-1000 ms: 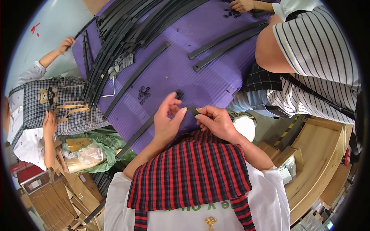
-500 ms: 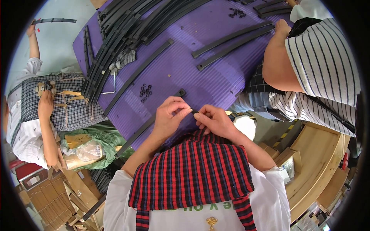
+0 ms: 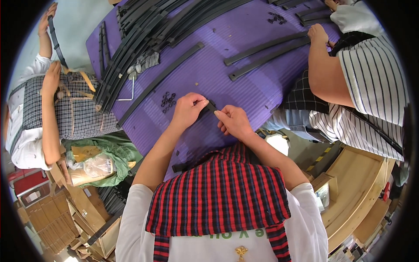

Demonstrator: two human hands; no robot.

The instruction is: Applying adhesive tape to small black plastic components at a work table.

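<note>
so both hands are on one black strip (image 3: 208, 107) at the purple table's (image 3: 244, 91) 6 o'clock edge: left hand (image 3: 188, 110) wrapped around it, right hand (image 3: 233, 121) pinching its end. looks mid-job, small black rings (image 3: 167, 100) (9 o'clock of the left hand) untouched, big strip pile (image 3: 144, 39) at 11 waiting.

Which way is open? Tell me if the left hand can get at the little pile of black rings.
Probably yes. The left hand pinches the black strip just right of the black rings; only bare purple mat lies between.
</note>
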